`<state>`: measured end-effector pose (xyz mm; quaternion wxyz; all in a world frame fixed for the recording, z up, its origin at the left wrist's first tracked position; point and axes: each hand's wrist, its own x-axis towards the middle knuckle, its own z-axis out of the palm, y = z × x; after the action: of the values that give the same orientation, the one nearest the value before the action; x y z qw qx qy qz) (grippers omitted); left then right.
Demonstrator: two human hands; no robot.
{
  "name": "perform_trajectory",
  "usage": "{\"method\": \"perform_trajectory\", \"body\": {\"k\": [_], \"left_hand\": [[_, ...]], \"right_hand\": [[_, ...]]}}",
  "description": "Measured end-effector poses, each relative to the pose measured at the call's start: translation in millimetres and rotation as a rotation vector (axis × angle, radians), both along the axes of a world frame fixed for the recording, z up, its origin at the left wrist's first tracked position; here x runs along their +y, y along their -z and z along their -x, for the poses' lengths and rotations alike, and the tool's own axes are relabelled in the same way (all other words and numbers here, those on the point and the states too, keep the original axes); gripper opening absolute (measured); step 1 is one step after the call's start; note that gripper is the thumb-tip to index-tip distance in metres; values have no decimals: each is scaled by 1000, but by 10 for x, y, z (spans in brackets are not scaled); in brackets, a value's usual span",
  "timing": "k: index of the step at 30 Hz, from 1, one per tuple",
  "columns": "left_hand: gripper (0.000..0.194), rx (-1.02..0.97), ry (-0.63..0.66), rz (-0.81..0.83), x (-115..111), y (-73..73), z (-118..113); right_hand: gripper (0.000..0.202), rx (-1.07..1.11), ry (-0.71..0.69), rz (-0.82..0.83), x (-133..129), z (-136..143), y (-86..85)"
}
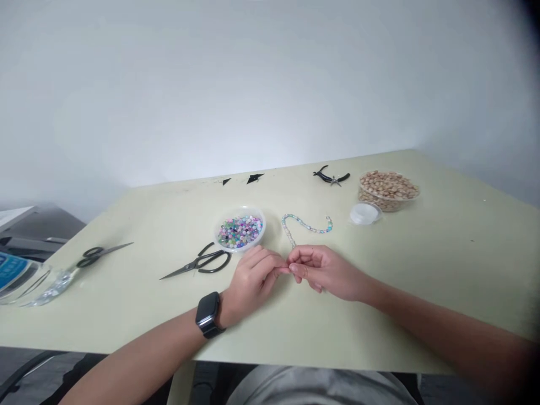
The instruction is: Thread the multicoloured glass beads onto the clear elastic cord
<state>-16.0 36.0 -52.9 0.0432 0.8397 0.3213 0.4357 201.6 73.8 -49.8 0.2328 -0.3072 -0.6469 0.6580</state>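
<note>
My left hand (255,275), with a black watch at the wrist, is closed in a pinch, its fingertips meeting those of my right hand (323,270). My right hand is pinched too, at the near end of a bead strand (310,226) that curves over the table behind it. What lies between my left fingertips is too small to make out. A white bowl of colourful beads (240,230) stands just behind my left hand. Black-handled scissors (198,262) lie left of that hand, beside the bowl.
Pliers (331,177), a tub of tan pieces (388,190) and a small white lid or dish (365,214) are at the back right. More scissors (99,254) and a clear plastic container (25,281) are at the left. Black scraps (255,178) lie near the wall.
</note>
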Motion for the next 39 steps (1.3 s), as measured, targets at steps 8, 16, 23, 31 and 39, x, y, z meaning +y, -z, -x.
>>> {"method": "perform_trajectory", "body": {"k": [8,16,23,31,39], "left_hand": [[11,28,0,55,26,41,17],[15,3,5,129,43,30,56],[14,-49,71,253,76,72,87],[16,-68,107,295,105,85,84],[13,-108,148,233,156,-17,120]], "right_hand": [[33,-26,-32,28,15,-10,26],[37,-57,-43,51,64,-16,54],[37,-111,-40,103,112,-21,90],[38,-200,-43,172,115,5,96],[38,-253,-42,171,113,-14,123]]}}
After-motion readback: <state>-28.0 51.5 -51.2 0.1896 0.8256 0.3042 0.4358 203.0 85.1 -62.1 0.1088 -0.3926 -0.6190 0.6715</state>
